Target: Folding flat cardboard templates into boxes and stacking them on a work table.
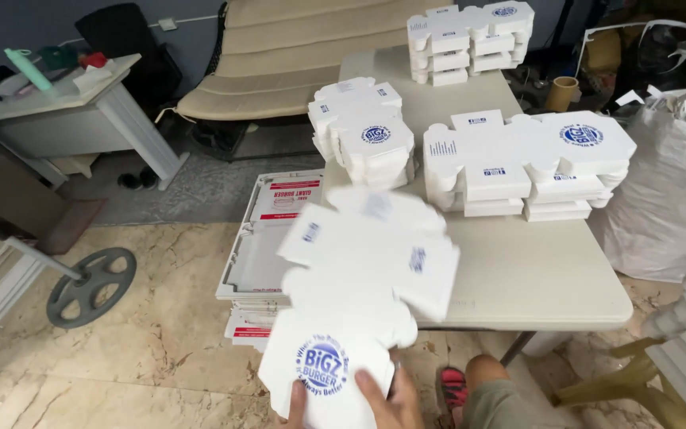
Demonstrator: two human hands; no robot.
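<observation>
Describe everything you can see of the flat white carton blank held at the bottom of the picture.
The carton blank is a flat, unfolded die-cut sheet of what looks like thin white card, with notched flaps jutting from its sides. A round blue logo sits near its lower end, with smaller blue marks on the flaps. It is held raised and tilted, its far end blurred, over the near edge of the table. A hand grips its lower edge, thumb on the printed face; another fingertip shows at its lower left.

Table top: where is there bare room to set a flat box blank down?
The near part of the table is bare, in front of the wide stack. A smaller gap lies between that and the far stack. The left edge is crowded by the leaning stack.
</observation>
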